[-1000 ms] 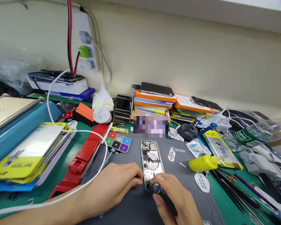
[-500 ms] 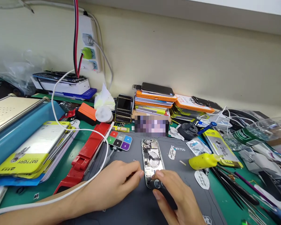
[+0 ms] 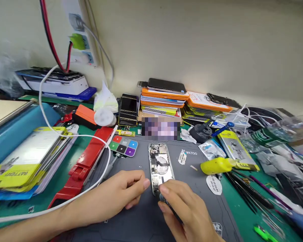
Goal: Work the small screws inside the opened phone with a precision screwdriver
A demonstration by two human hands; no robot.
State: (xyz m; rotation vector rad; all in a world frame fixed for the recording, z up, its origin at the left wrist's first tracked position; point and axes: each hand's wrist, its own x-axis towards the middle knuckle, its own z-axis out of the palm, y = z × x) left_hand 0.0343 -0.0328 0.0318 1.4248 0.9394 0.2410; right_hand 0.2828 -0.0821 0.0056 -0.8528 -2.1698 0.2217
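An opened phone body [image 3: 160,164] with bare metal parts lies lengthwise on a dark grey work mat [image 3: 141,222]. My left hand [image 3: 118,196] rests on the mat with its curled fingertips against the phone's near left edge. My right hand [image 3: 184,210] is closed round a black screwdriver [image 3: 164,197], whose round end shows at the phone's near end. A small tray of coloured squares [image 3: 123,147] sits on the mat's far left corner.
A white cable [image 3: 73,136] loops over a red tool [image 3: 87,163] at the left. Yellow battery boxes [image 3: 25,161] lie further left. Orange-edged stacks [image 3: 164,102] stand at the back. A yellow bottle [image 3: 218,165], tweezers and packets crowd the right side.
The view has swung a little, shifting everything left and up. Both hands stay at the phone's near end, the right one still closed on the screwdriver.
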